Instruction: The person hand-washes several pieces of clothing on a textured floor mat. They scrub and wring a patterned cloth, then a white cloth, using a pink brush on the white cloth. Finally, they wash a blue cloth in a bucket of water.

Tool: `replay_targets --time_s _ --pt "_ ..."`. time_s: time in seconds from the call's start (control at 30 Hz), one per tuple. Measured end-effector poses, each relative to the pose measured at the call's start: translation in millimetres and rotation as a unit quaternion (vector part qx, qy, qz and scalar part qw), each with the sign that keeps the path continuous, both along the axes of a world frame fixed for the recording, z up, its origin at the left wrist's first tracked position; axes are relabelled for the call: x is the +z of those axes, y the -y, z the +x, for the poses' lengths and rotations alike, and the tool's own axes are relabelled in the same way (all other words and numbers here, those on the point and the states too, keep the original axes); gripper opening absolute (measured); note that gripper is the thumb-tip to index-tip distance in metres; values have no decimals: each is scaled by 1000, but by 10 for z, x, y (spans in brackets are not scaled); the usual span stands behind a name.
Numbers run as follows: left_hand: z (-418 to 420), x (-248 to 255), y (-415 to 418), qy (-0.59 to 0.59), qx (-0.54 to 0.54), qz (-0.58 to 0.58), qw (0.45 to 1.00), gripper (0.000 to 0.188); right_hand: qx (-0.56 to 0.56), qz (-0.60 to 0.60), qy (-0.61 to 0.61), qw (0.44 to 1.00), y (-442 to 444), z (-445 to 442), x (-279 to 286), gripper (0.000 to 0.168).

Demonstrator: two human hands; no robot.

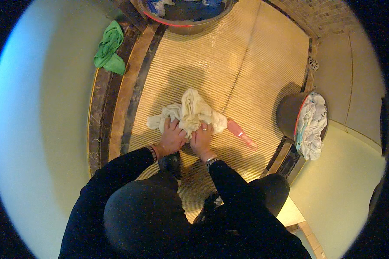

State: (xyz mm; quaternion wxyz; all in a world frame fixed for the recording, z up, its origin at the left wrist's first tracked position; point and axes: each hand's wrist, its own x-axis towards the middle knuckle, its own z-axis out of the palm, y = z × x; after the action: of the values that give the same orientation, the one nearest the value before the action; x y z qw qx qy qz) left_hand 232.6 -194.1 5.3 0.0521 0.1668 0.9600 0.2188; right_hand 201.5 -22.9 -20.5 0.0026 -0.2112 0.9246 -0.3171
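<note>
A crumpled white cloth (197,111) lies bunched on the ribbed floor in front of me. My left hand (173,137) presses on its near left part, with the fingertips partly sunk in the folds. Close beside it, my right hand (201,139), with a ring on one finger, is on the near middle of the same cloth, and its fingertips are partly hidden by fabric. A pink translucent brush or bottle-like object (241,134) lies on the floor just right of the cloth, its wider end close to the fabric.
A large dark basin (188,28) holding blue and white items stands at the top. On the right, a dark bucket (288,113) is filled with white cloths (311,126). A green cloth (110,48) hangs over the left ledge. A round drain cover (313,63) sits by the right edge.
</note>
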Motion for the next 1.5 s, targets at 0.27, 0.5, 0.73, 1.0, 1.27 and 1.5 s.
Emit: replay_targets --time_s 0.27,0.5,0.73,1.0,1.27,1.5 --pt "-1554 -179 285 45 3 -45 998 30 -15 155 128 980 412 -1356 1 18" --pt "-2089 187 273 -34 234 -20 971 48 -55 146 -132 979 455 -2273 143 37" --pt "-577 34 -109 -87 146 171 971 41 -117 -208 5 971 171 -746 186 30" --pt "-2027 -280 213 100 68 37 992 30 22 127 138 982 437 -2131 -46 29" --pt "-1970 -158 378 -113 264 105 952 38 -95 29 6 995 570 -2214 220 35" --pt "-607 -23 -79 -146 146 140 968 29 -122 -152 -8 981 282 -639 190 34"
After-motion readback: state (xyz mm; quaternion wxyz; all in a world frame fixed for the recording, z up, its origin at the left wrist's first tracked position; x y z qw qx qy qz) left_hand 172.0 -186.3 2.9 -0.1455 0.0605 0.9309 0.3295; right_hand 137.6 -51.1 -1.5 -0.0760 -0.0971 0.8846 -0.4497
